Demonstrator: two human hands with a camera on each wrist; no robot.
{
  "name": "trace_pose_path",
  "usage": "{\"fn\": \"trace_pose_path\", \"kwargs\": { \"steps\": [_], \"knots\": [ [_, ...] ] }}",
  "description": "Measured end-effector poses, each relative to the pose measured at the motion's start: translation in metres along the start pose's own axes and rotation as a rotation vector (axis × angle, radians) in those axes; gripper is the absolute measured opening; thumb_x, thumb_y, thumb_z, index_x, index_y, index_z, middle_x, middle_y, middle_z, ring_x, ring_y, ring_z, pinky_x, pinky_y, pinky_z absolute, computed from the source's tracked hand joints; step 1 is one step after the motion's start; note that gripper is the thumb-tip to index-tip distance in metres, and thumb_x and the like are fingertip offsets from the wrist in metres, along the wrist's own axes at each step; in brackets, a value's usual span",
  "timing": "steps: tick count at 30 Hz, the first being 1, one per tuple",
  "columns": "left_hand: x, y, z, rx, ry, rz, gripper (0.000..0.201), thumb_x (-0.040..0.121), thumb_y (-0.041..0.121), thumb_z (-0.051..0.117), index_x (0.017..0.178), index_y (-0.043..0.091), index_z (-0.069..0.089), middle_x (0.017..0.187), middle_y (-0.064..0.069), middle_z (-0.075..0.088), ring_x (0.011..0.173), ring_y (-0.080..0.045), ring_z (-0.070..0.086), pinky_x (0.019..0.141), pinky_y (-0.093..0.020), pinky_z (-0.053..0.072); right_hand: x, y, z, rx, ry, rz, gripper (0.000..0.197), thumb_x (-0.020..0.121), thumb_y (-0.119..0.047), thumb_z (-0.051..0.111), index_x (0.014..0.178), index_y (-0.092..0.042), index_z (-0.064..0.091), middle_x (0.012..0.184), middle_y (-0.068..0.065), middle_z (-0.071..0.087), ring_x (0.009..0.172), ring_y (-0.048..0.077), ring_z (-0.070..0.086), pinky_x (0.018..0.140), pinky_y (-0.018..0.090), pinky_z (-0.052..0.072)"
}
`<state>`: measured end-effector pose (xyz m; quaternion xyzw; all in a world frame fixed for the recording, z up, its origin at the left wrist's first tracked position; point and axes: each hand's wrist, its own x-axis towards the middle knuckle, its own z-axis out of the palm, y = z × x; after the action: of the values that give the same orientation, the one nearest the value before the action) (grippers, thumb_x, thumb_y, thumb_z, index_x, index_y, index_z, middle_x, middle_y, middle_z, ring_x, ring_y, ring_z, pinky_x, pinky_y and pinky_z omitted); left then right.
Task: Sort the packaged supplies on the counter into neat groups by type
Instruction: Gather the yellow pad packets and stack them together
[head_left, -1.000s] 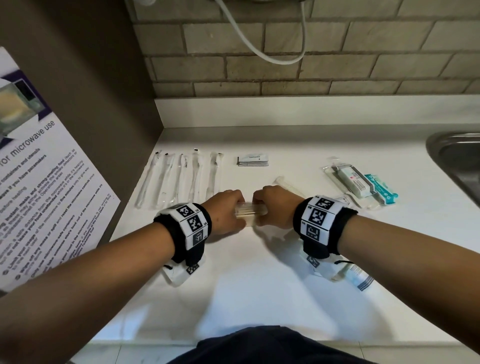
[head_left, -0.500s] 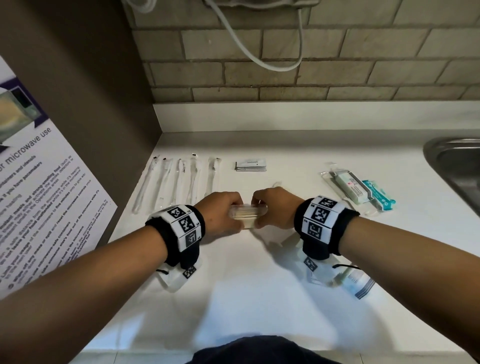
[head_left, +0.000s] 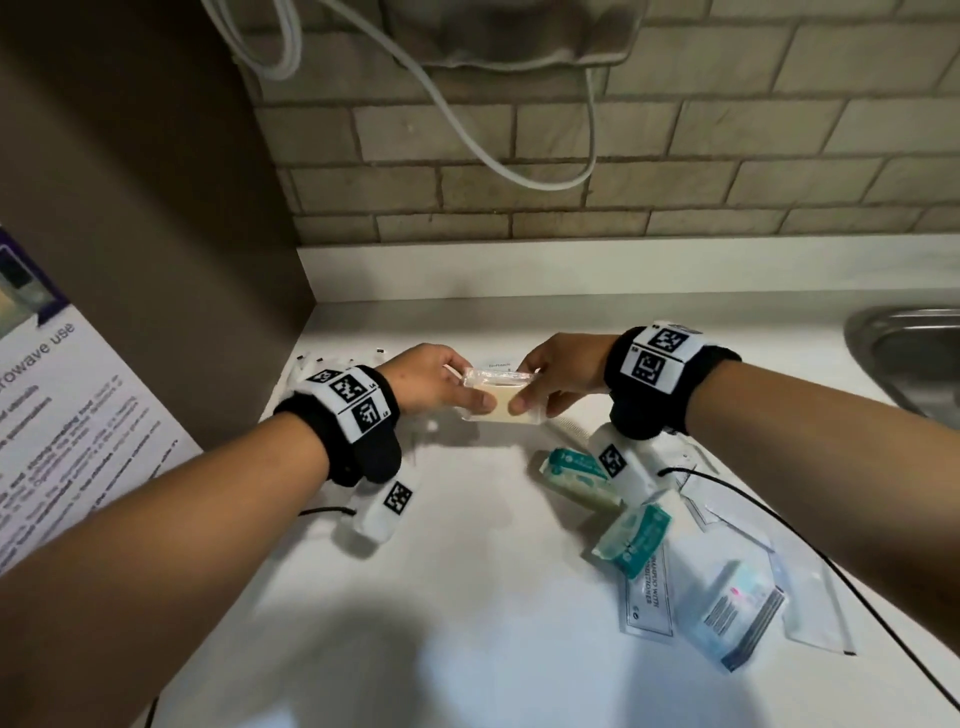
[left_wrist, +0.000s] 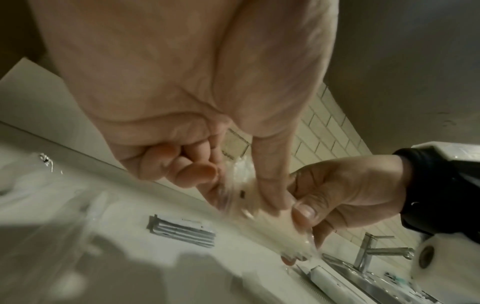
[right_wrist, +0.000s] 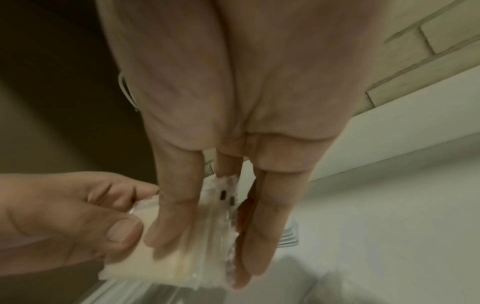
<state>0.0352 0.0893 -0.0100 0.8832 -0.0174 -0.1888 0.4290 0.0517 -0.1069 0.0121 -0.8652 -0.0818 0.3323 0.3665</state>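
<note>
A clear packet of cream-coloured sticks (head_left: 500, 400) is held above the white counter (head_left: 467, 597) between both hands. My left hand (head_left: 467, 394) pinches its left end, thumb on top. My right hand (head_left: 530, 389) pinches its right end. In the left wrist view the left hand (left_wrist: 244, 197) has its thumb and curled fingers round the packet (left_wrist: 262, 218). In the right wrist view the right hand (right_wrist: 207, 242) has its fingers on both faces of the packet (right_wrist: 182, 261). Two teal packets (head_left: 576, 475) lie under the right wrist.
Clear bags and a white sachet (head_left: 727, 608) lie at the right front. A flat grey stack of packets (left_wrist: 182, 230) lies behind the hands. Long clear-wrapped items (head_left: 311, 361) line the back left. A steel sink (head_left: 909, 358) and a tap (left_wrist: 371, 253) are at the right. A poster (head_left: 52, 441) stands left.
Both hands have raised the packet off the counter and carried it farther back. The head view has swung, so the teal packets now sit under the right wrist.
</note>
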Motion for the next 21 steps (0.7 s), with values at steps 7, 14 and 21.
{"fn": "trace_pose_path", "kwargs": {
  "steps": [7, 14, 21],
  "knots": [
    [0.025, -0.011, 0.016, 0.045, 0.117, -0.204, 0.064, 0.069, 0.042, 0.085, 0.117, 0.019, 0.049, 0.112, 0.001, 0.060, 0.101, -0.017, 0.056, 0.071, -0.024, 0.041, 0.033, 0.006, -0.001, -0.001, 0.011, 0.141, 0.035, 0.082, -0.011, 0.074, 0.111, 0.003, 0.060, 0.078, 0.010, 0.064, 0.069, 0.019, 0.063, 0.093, 0.035, 0.053],
    [0.045, -0.011, 0.023, 0.212, 0.086, -0.281, 0.060, 0.079, 0.039, 0.077, 0.125, 0.007, 0.055, 0.116, -0.004, 0.059, 0.106, -0.020, 0.054, 0.082, -0.024, 0.037, 0.057, 0.007, 0.002, -0.135, -0.024, 0.184, 0.013, 0.076, -0.006, 0.077, 0.065, -0.011, 0.074, 0.077, 0.013, 0.070, 0.075, 0.023, 0.067, 0.094, 0.037, 0.054],
    [0.060, -0.009, 0.023, 0.251, 0.021, -0.327, 0.029, 0.075, 0.036, 0.081, 0.078, 0.012, 0.064, 0.075, -0.001, 0.058, 0.072, -0.017, 0.054, 0.066, -0.024, 0.040, 0.067, 0.008, 0.004, -0.165, -0.010, 0.191, 0.012, 0.078, -0.009, 0.077, 0.068, -0.009, 0.069, 0.069, 0.009, 0.067, 0.060, 0.018, 0.066, 0.079, 0.031, 0.057]
  ]
}}
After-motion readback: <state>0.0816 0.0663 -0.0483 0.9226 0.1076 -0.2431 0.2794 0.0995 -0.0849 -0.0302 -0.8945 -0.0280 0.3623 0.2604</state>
